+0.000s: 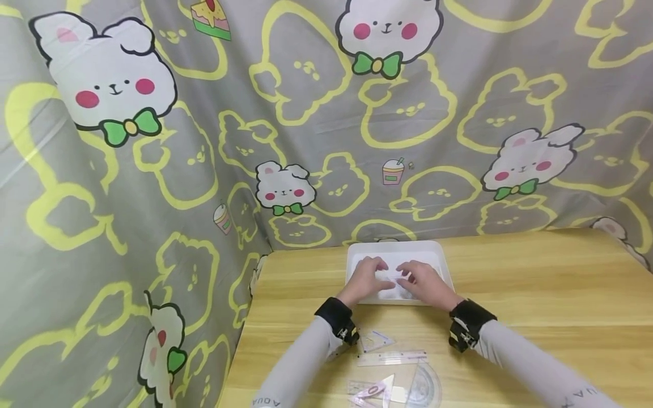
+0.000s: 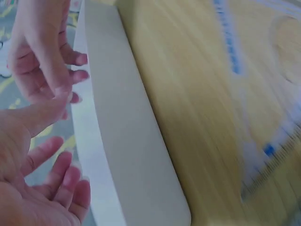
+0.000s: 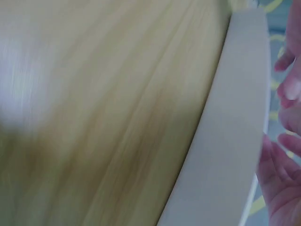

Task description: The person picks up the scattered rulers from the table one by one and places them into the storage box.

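Note:
Both hands are over a white shallow tray (image 1: pixel 395 247). My left hand (image 1: pixel 368 279) reaches in from the left, thumb and fingers apart. Opposite it, my right hand (image 1: pixel 427 283) has bent fingers and its thumb toward the left one. In the left wrist view the thumb of the left hand (image 2: pixel 33 174) meets the thumb tip of the right hand (image 2: pixel 42 52). Clear, pale material (image 1: pixel 391 292) shows below the fingers inside the tray, its kind unclear. Whether the right fingertips pinch something transparent is hidden. The tray's outer wall (image 3: pixel 221 122) fills much of the right wrist view.
On the wooden table (image 1: pixel 535 294) before the tray lie a clear set square (image 1: pixel 376 340), a clear straight ruler (image 1: pixel 393 357), a protractor (image 1: pixel 424 387), a pink-marked pointed piece (image 1: pixel 368 391) and a small pale square (image 1: pixel 399 394). A patterned curtain (image 1: pixel 316 136) encloses the back and left.

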`<action>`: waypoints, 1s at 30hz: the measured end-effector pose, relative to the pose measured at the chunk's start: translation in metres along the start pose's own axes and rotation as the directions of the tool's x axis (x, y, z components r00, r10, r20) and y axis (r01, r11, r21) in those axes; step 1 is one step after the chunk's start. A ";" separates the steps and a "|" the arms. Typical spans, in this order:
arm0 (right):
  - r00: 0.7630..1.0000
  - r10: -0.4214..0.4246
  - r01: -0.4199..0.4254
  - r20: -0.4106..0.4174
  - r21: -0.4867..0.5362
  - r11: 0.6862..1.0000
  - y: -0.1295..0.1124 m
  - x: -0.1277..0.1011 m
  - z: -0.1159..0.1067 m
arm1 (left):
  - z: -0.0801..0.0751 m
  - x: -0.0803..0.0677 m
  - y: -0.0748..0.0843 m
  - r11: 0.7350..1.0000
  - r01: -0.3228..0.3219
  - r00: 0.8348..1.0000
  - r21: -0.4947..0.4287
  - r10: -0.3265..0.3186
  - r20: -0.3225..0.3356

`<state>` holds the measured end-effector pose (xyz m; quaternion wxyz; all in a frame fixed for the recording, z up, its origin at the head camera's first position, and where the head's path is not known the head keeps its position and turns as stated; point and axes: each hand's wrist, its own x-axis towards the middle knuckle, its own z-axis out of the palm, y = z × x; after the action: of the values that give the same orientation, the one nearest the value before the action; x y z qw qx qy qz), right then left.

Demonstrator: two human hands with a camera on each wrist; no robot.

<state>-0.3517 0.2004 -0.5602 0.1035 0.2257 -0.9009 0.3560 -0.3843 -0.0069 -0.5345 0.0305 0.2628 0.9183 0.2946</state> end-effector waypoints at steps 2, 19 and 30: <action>0.999 -0.020 0.021 -0.033 0.014 1.000 -0.012 -0.003 0.003 | -0.005 -0.007 0.001 0.999 -0.048 0.999 0.021 0.047 0.027; 0.994 -0.108 0.109 -0.014 0.075 0.991 -0.074 -0.043 0.037 | -0.018 -0.089 -0.006 0.945 -0.230 0.964 0.233 0.188 0.190; 0.992 0.036 -0.027 0.122 -0.075 0.997 -0.081 -0.067 0.066 | 0.000 -0.118 -0.039 0.969 -0.124 0.963 0.214 0.065 0.262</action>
<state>-0.2555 0.1251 -0.5832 0.0504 0.2290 -0.9215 0.3096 -0.3009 -0.0925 -0.5678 0.1027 0.3438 0.9209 0.1524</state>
